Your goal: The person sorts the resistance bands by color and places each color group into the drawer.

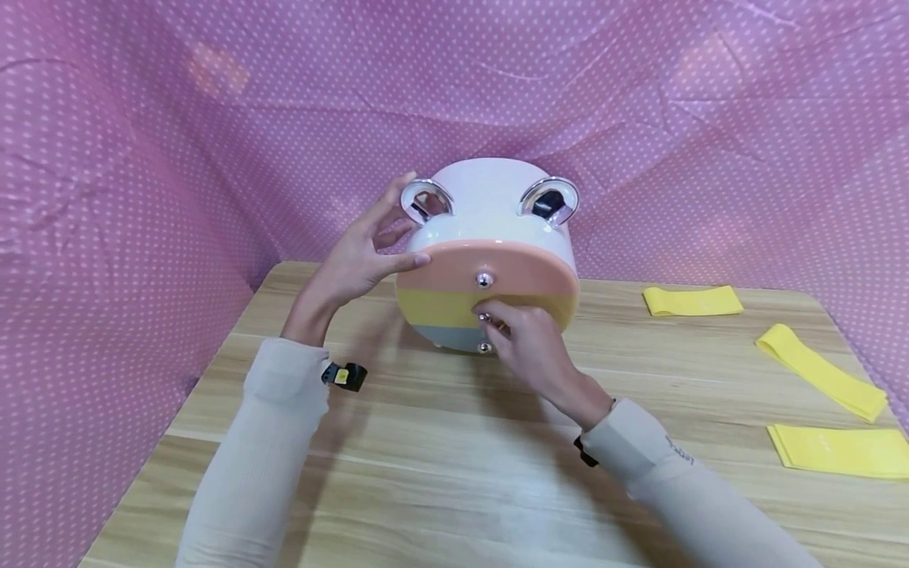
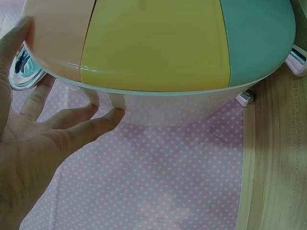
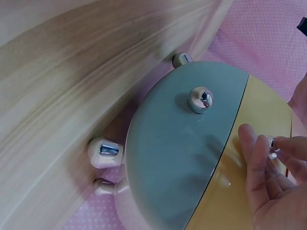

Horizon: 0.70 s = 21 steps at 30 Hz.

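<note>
A white, rounded drawer box point(image 1: 490, 189) with two chrome ear-like rings stands on the wooden table. Its front has a peach drawer point(image 1: 447, 268), a yellow drawer point(image 2: 153, 48) and a blue-green drawer point(image 3: 187, 134), each with a round chrome knob. My right hand point(image 1: 533, 347) pinches the middle knob point(image 3: 272, 143), on the yellow drawer, between thumb and fingers. All the drawer fronts sit flush. On the box's left side, my left hand point(image 1: 355, 256) rests with spread fingers, its thumb at the peach drawer's edge and its fingertips point(image 2: 115, 115) against the white side.
Three flat yellow bands lie on the right of the table: one at the back point(image 1: 692, 301), one slanted point(image 1: 820, 371), one in front point(image 1: 838, 451). Pink dotted cloth point(image 1: 454, 79) hangs behind and beside the table. Short chrome-banded feet point(image 3: 105, 152) support the box.
</note>
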Available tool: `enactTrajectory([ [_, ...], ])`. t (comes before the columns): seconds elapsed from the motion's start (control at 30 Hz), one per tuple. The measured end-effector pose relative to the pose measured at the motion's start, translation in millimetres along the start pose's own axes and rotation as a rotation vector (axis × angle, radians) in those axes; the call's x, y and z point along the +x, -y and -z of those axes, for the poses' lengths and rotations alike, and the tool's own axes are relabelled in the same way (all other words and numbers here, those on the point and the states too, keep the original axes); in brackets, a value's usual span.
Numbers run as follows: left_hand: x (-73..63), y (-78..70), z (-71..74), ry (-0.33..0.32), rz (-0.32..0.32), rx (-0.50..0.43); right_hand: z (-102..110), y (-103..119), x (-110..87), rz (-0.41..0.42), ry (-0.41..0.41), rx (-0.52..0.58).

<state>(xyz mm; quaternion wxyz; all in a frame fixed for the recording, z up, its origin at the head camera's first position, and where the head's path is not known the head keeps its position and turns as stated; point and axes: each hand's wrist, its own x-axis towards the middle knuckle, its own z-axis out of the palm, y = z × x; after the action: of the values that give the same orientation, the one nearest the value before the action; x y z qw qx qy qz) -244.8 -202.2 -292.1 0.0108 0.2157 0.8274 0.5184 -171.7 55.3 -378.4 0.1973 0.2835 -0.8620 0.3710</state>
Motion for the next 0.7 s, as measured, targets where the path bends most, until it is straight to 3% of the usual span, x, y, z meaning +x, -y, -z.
enactTrajectory([
  [0.37, -1.0, 0.9, -1.7, 0.001, -0.021, -0.041, 2.2, -4.4, -3.0, 0.027, 0.028, 0.028],
  [0.57, -1.2, 0.0, -1.7, 0.001, -0.014, -0.037, 5.5, -11.2, -12.9, 0.090, 0.110, 0.020],
  [0.7, -0.2, 0.6, -2.2, 0.002, -0.016, -0.040, 2.3, -17.2, -19.6, 0.089, 0.182, -0.010],
])
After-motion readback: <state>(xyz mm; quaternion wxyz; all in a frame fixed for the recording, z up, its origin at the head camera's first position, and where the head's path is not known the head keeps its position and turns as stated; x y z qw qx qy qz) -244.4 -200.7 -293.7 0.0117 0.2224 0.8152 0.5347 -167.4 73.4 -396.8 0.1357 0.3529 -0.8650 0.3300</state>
